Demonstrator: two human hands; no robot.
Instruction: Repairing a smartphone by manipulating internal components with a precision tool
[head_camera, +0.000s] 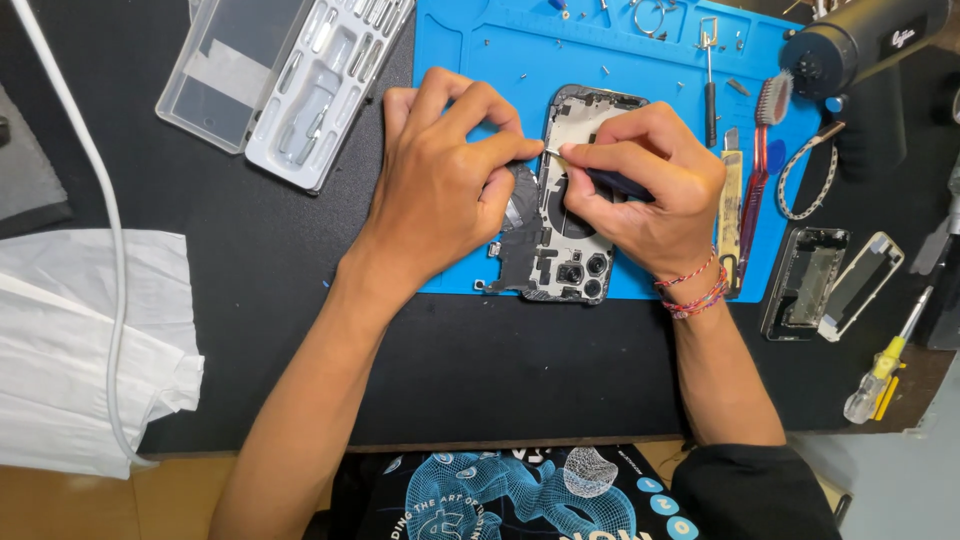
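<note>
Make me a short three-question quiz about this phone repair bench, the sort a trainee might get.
1. True or false: the opened phone lies on a blue mat.
2. What does the right hand hold? A) a thin dark tool B) a brush C) a yellow-handled screwdriver
3. Which side of the mat is the clear plastic tool case on, as the camera sees it?

Key
1. True.
2. A. Its tip meets the phone near the fingertips of the left hand; the red-handled brush and the yellow-handled screwdriver lie untouched.
3. The left, on the black table.
</note>
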